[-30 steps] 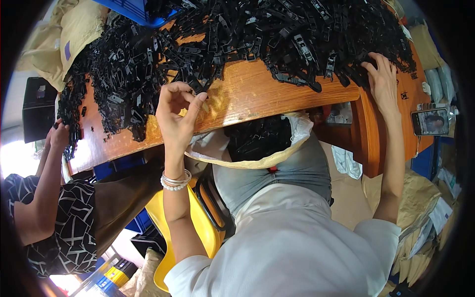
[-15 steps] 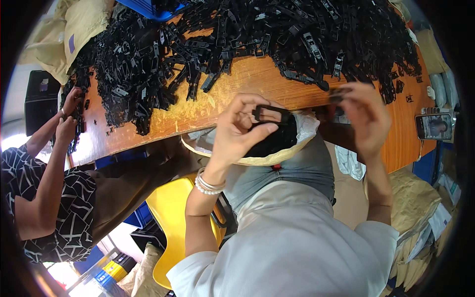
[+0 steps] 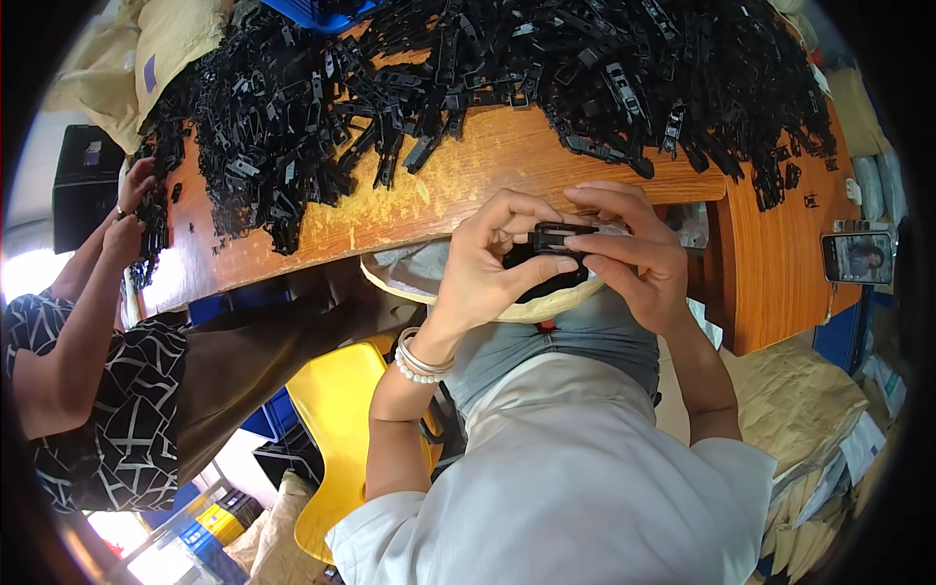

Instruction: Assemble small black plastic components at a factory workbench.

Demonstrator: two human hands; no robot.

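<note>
Head view. Black plastic frame (image 3: 552, 238): above the lined lap sack (image 3: 546, 309), pinched in left hand (image 3: 485, 263); right hand (image 3: 645, 261), fingertips against its end, grip unclear. Step, apparently: two-handed fitting or adjusting. Next move likely calls for steady fingertip alignment. Purple label (image 3: 149, 71): writing illegible.

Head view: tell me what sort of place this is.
Likely a small workshop or factory room: black plastic parts lie heaped on a wooden table, a co-worker is at its left end, and tan sacks lie about.
</note>
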